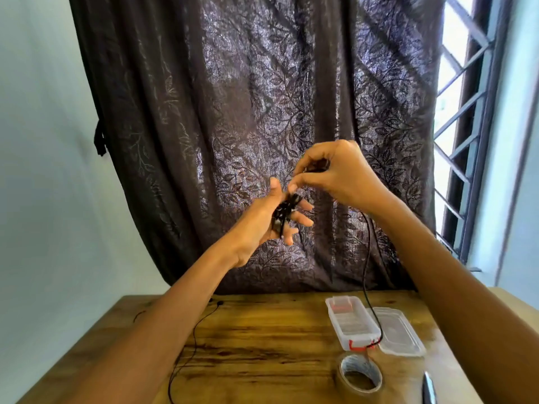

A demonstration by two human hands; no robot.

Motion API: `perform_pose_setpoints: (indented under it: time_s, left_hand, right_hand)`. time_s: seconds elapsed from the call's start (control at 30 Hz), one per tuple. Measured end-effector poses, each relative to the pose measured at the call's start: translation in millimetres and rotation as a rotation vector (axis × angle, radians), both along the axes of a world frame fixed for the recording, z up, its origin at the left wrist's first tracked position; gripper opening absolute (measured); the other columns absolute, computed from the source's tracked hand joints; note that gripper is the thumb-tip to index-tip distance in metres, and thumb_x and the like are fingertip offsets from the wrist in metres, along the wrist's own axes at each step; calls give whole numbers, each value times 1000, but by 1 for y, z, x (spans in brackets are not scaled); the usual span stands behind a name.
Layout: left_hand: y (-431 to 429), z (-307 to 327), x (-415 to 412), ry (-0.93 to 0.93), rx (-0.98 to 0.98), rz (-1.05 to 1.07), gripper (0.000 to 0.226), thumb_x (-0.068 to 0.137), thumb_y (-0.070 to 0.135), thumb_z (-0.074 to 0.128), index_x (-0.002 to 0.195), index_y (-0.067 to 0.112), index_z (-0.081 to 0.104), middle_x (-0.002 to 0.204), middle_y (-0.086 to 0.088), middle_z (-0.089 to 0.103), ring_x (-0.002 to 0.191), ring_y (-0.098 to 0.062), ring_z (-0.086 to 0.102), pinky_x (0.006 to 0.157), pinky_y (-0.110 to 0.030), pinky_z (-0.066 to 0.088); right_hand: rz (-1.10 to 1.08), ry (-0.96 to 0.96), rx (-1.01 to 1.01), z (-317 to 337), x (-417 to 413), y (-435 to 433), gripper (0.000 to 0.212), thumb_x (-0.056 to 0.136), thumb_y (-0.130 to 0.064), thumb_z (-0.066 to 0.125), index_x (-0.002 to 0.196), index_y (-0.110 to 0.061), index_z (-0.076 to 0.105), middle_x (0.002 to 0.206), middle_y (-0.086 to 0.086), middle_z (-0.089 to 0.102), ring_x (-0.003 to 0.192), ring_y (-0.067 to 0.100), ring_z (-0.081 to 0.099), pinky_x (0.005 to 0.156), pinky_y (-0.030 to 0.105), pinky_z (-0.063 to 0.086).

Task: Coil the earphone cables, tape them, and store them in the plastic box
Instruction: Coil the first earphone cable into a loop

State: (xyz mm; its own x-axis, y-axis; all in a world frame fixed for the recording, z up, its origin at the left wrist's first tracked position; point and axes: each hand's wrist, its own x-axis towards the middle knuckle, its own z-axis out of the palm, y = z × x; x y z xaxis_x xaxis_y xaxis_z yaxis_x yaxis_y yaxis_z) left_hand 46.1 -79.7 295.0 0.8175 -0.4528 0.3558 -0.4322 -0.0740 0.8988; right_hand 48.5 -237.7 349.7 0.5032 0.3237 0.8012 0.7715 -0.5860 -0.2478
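Earphone cable [284, 212] wound on spread left hand [260, 225], pinched by right hand [339, 173] | wooden table [262, 330] | dark curtain [248, 97], window [463, 118]

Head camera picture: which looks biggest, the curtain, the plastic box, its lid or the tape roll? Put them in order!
1. curtain, by far.
2. plastic box and lid: they look about alike, so no ranking.
3. tape roll, smallest, though nearest the camera.
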Motion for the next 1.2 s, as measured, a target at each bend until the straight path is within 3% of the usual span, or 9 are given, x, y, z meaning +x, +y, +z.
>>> perform_pose_setpoints:
  time_s: [0.13,0.23,0.43,0.6,0.67,0.73,0.8,0.97,1.2]
  left_hand:
    - [-1,4,-4,7,-63,-40,68,93,51,8,98,9,61,82,-9,70,50,-18,47,90,-47,49]
    - [3,6,-1,47,-168,-118,69,91,53,8,97,10,62,78,-7,71,52,-19,49,85,-40,53]
    - [12,12,3,153,-417,-239,72,94,54,8,97,9,65,78,-10,71,36,-9,42,75,-35,56]
    - [21,16,14,179,-561,-244,72,93,57,9,106,12,63,82,-8,71,44,-10,52,75,-32,56]
    - [25,16,20,175,-565,-218,72,92,59,8,117,14,59,93,-10,71,64,-16,66,80,-33,55]
    - [27,15,24,172,-549,-157,69,92,59,10,127,17,52,104,-10,69,86,-22,69,82,-32,55]
    - [27,13,27,176,-535,-101,67,92,58,12,133,18,46,112,-10,65,96,-25,67,83,-30,52]
    - [29,6,33,179,-541,-22,64,93,56,14,141,19,35,125,-11,57,107,-25,61,94,-31,46]
    - [27,-5,32,101,-271,31,63,92,55,10,142,25,32,120,-5,61,101,-13,63,101,-33,43]
  right_hand:
    - [54,44,100,0,9,-3,26,62,-45,72,67,-19,70,64,10,66,50,15,47,51,26,41]
    - [43,90,233,-12,20,-7,28,66,-45,67,69,-18,71,62,14,64,54,16,44,52,30,38]
    - [13,180,332,-52,31,-10,19,79,-34,63,72,-17,68,52,-4,54,44,5,38,42,16,32]
    - [-71,207,215,-87,33,-2,22,89,-32,57,84,-14,70,59,2,59,46,7,44,44,26,38]
    - [-161,150,20,-101,29,4,21,93,-29,52,101,-18,68,81,2,70,67,18,62,59,34,50]
    - [-234,97,-144,-107,22,12,28,96,-28,47,120,-21,59,108,1,68,94,24,63,74,38,52]
    - [-258,57,-215,-107,15,17,35,97,-26,43,131,-22,49,118,0,63,101,26,61,76,38,51]
    - [-292,8,-353,-96,-1,27,42,97,-26,41,139,-22,38,117,-2,58,102,26,59,73,36,47]
    - [-82,29,-319,-52,-17,28,32,86,-8,61,117,-17,62,102,1,70,89,15,65,83,31,51]
